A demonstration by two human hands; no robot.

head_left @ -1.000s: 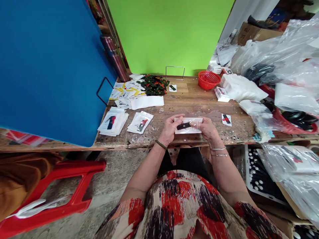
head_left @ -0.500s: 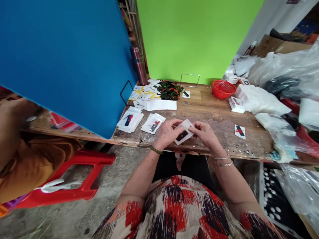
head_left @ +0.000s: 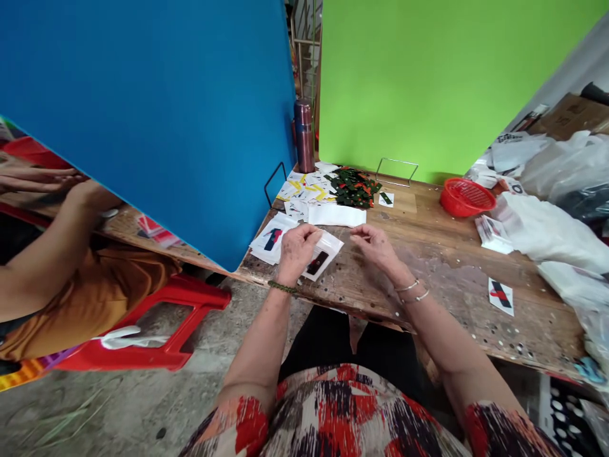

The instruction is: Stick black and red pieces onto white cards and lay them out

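My left hand (head_left: pixel 297 252) pinches the upper edge of a small white-and-clear plastic bag (head_left: pixel 332 246) with a dark strip inside. The bag is low over the table's front part, overlapping the place of a bag pile; whether it touches the pile is hidden. To the right, apart from the bag, my right hand (head_left: pixel 378 249) has its thumb and fingers drawn together, with nothing visible in them. Left of my left hand lies a pile of filled bags (head_left: pixel 272 240). Behind the hands are a folded white strip (head_left: pixel 337 214) and a heap of dark green and orange strips (head_left: pixel 353 186).
Printed cards (head_left: pixel 304 185) lie near a flask (head_left: pixel 304 136). Blue (head_left: pixel 157 120) and green panels (head_left: pixel 428 82) border the table (head_left: pixel 428 254). A red basket (head_left: pixel 466 197), card stack (head_left: pixel 493 233), single card (head_left: pixel 500 296) and plastic bags (head_left: pixel 537 222) are rightward. Another person's arm (head_left: pixel 57 241) is left.
My left hand has carried the bag left, toward the piles. My right hand has let go of it and is apart from it. The camera view has turned left.
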